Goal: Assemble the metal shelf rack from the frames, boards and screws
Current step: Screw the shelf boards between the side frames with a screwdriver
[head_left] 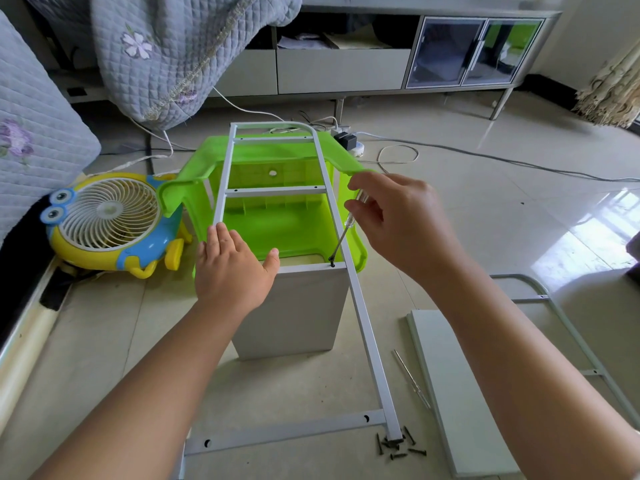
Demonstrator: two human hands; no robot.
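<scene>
A white metal ladder-shaped frame (367,327) lies across a green plastic stool (277,223) and reaches down to the floor near me. A white board (294,313) stands under one of its rungs. My left hand (232,268) rests flat on the board's top edge and the frame's left rail. My right hand (398,220) pinches the clear handle of a screwdriver (341,237), whose tip sits on a dark screw (332,264) at the rung's right end. Several loose black screws (398,445) lie by the frame's foot.
A second board (457,393) and another frame (568,327) lie on the tiled floor at the right, with a second screwdriver (412,379) beside them. A yellow-blue toy fan (110,220) stands at the left. Cables and a power strip (349,140) lie behind the stool.
</scene>
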